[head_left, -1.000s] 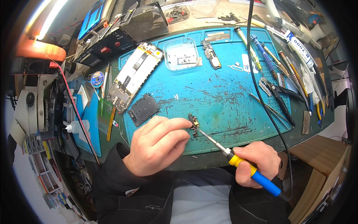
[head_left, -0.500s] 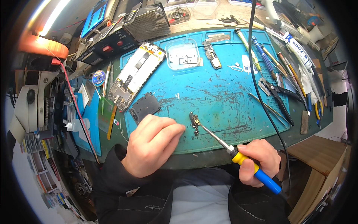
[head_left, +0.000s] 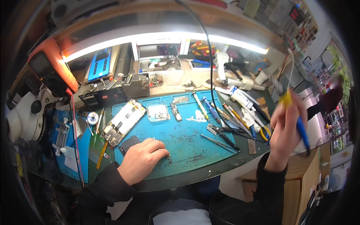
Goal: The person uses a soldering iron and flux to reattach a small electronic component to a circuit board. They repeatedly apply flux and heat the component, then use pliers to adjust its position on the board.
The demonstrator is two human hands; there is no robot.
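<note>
My right hand [head_left: 287,123] is raised at the right, away from the mat, closed around a soldering iron [head_left: 303,133] with a yellow and blue handle. Motion blurs the iron's upper end. My left hand [head_left: 144,159] rests low over the blue work mat [head_left: 183,142], its fingers curled together; whatever they pinch is hidden. Just by those fingertips lies a small dark circuit board [head_left: 168,159], partly covered by the hand. Behind the left hand is a flat black phone part [head_left: 128,144]. An opened phone [head_left: 125,122] lies farther back on the left.
A clear plastic box [head_left: 158,112] and a narrow phone board [head_left: 176,112] sit at the mat's back. Pliers [head_left: 227,139], tweezers [head_left: 217,143] and several screwdrivers lie right. A black cable [head_left: 210,56] hangs across the view. An orange meter [head_left: 56,71] stands left; a person [head_left: 333,93] is far right.
My right hand has lifted the soldering iron off the small circuit board and carried it up to the right. The view has tilted up. My left hand stays beside the board.
</note>
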